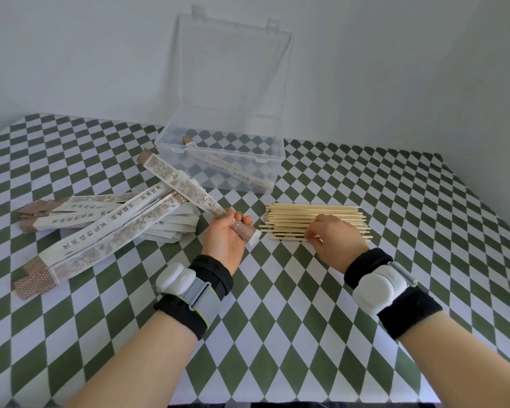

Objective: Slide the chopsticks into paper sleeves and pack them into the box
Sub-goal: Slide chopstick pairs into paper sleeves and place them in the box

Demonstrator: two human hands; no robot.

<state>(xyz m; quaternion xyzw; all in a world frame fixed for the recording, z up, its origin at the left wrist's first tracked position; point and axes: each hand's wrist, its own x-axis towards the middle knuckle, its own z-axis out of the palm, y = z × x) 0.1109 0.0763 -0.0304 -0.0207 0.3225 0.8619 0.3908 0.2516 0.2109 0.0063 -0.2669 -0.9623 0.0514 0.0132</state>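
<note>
Gripping one paper sleeve (183, 184) near its patterned end, the left hand (223, 240) sits at the middle of the frame, and the sleeve slants up and left from it. Just to its right, the right hand (336, 240) rests on the pile of bare chopsticks (306, 214), with its fingers curled down and pinching at the nearest sticks. A heap of empty sleeves (100, 228) lies at centre left on the green-and-white checked tablecloth (277, 319). The clear box (277, 148) stands at upper centre with its lid (233, 69) raised against the wall, and a few sleeved pairs (227, 169) lie inside it.
</note>
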